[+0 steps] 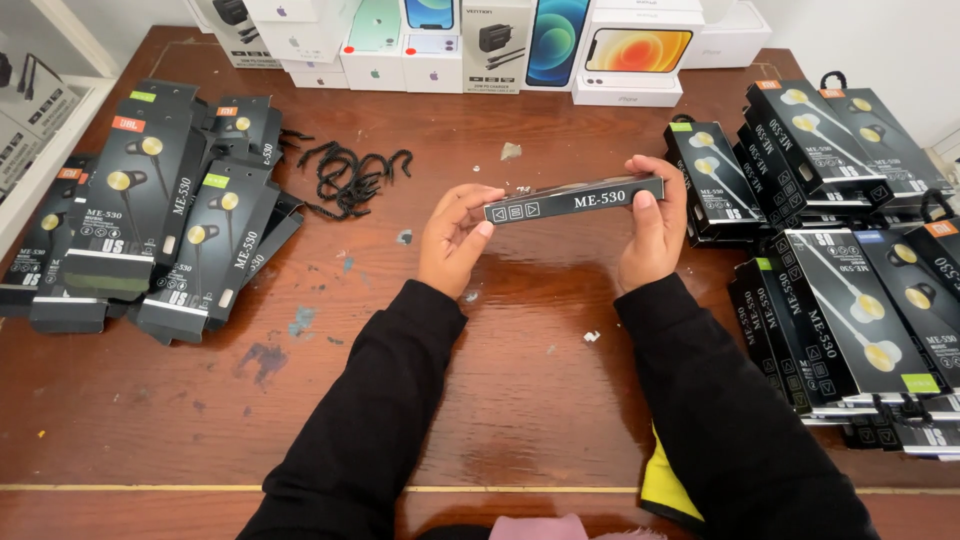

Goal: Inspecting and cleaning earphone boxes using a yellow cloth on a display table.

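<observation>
Both hands grip a slim black earphone box edge-on above mid-tabletop: left hand pinching its left end w/ thumb and fingers, right hand clamped round the right end. Bare wood lies open toward the near edge. Box stacks crowd the left edge, more stacks the right; black hooks sit near the far-left corner.

Worn reddish-brown wood tabletop w/ scuffs, grey paint blotches to the left of the hands & small white specks. Pale strip runs along its near edge. White wall at far right, beyond the hands. White shelf unit at far left. Even, soft light; faint glare on wood.
</observation>
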